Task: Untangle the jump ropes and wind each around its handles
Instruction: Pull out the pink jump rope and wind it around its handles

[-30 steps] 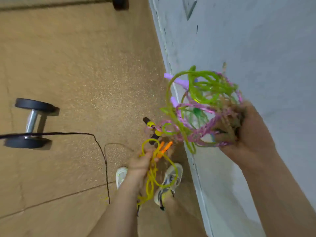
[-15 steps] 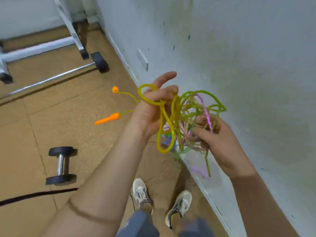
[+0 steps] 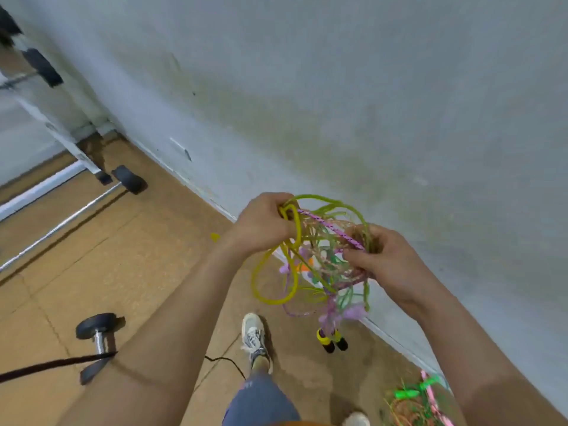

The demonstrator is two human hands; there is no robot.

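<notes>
Hanging between the two hands, close to the wall (image 3: pixel 368 103): one tangle of jump ropes (image 3: pixel 329 265) (yellow, green, pink and purple strands; count not legible).

- Left hand (image 3: pixel 264 226): fingers curled round a loop of yellow rope (image 3: pixel 297 229) at the tangle's upper left.
- Right hand (image 3: pixel 396 265): fingers curled into the tangle's right side, gripping several strands, among them a pink braided rope (image 3: pixel 330 229).
- Black-and-yellow handles (image 3: pixel 332 342): a pair, dangling below the tangle, above the floor (image 3: pixel 123 256).
- Second rope heap (image 3: pixel 412 404): on the floor by the wall, lower right.
- Dumbbell (image 3: pixel 97 336): on the floor, left.
</notes>
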